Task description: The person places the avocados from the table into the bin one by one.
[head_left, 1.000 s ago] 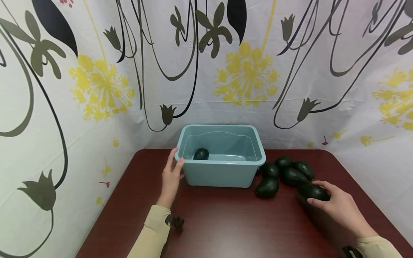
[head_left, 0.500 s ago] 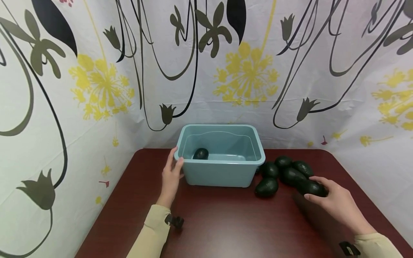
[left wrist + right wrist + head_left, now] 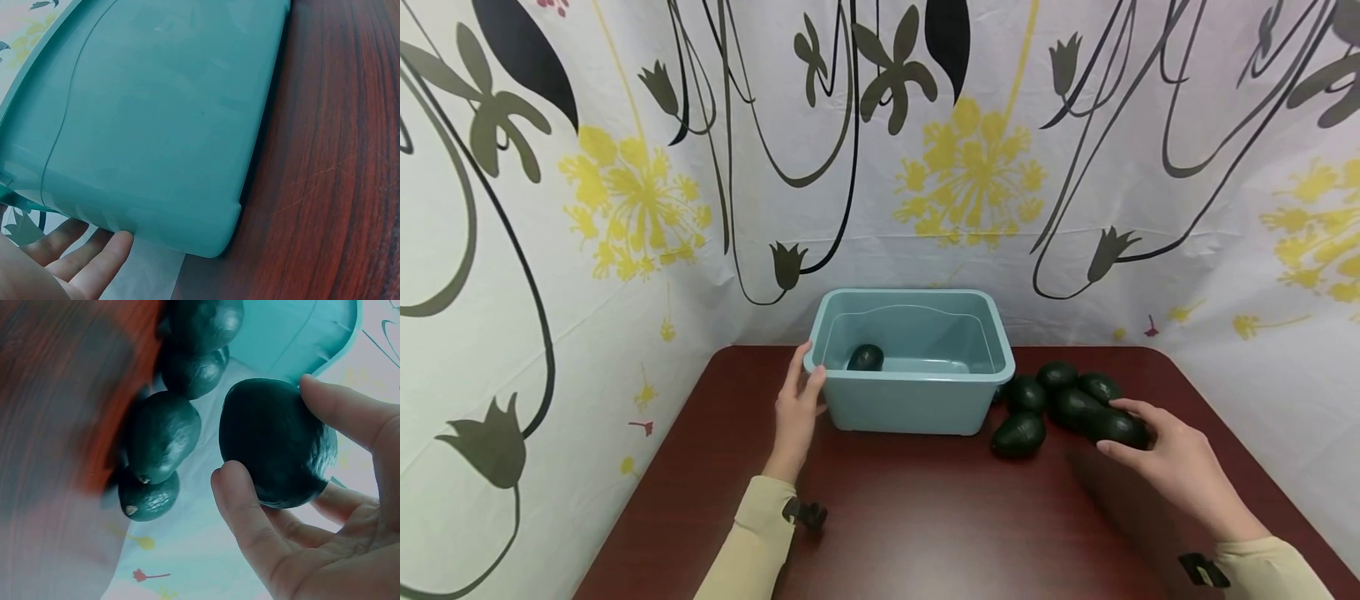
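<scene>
A dark green avocado (image 3: 272, 440) is held between the thumb and fingers of my right hand (image 3: 1183, 467), raised over the right side of the table. Several more avocados (image 3: 1018, 435) lie bunched beside the bin's right end. My left hand (image 3: 796, 417) holds the left end of the light blue plastic bin (image 3: 902, 408), thumb at the front corner of the rim; in the left wrist view its fingertips (image 3: 119, 240) touch the bin's outer wall. One avocado (image 3: 867, 357) lies inside the bin at the left.
The dark reddish-brown table (image 3: 925, 517) ends at a white curtain (image 3: 880, 208) printed with flowers and vines, which rises behind the bin and along both sides. Each wrist wears a black strap (image 3: 805, 513).
My right hand has moved slightly left and away from me with the avocado, which now overlaps the bunch in the head view. The left hand and bin have stayed in place.
</scene>
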`<state>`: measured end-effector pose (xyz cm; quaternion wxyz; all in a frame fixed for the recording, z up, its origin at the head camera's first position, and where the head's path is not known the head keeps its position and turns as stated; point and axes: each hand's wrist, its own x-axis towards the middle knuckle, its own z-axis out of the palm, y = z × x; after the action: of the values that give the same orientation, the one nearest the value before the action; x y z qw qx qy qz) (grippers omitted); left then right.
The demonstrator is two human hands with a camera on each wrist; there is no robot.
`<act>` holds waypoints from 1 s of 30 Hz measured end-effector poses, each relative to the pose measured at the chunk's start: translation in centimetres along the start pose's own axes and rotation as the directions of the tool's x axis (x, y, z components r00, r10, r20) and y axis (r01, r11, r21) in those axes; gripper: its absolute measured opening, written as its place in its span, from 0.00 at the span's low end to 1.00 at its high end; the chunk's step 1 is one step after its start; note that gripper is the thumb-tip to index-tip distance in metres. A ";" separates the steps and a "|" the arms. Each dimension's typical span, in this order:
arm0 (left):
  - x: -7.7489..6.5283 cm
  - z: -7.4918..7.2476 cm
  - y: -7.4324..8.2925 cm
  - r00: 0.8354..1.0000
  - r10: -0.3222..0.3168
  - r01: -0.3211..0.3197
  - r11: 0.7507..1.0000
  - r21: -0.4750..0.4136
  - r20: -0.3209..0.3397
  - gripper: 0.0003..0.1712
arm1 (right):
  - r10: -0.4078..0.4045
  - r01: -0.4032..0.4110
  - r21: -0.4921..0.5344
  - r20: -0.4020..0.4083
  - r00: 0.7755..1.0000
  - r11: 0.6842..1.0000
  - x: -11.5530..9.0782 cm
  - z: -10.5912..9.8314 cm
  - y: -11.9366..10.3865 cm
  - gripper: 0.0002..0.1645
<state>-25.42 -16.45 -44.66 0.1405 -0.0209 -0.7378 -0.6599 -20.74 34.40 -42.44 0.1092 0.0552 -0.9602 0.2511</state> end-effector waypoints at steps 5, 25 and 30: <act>0.0 0.0 -0.1 1.000 0.001 -0.001 1.000 -0.006 -0.001 0.34 | -0.014 0.014 -0.005 -0.033 0.999 1.000 0.0 -0.2 -0.6 0.45; 1.5 0.2 -3.5 0.999 0.010 -0.010 1.000 -0.004 -0.035 0.30 | -0.069 0.073 0.039 -0.090 0.994 0.997 0.0 -0.9 -3.1 0.41; 1.3 0.4 -3.4 0.998 0.023 -0.023 1.000 0.002 -0.054 0.31 | -0.084 0.089 0.051 -0.100 0.991 0.995 0.2 -0.9 -4.2 0.40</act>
<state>-27.50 -16.74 -47.66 0.1679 -0.0114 -0.7339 -0.6580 -20.09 31.22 -39.65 0.1654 0.0874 -0.9431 0.2749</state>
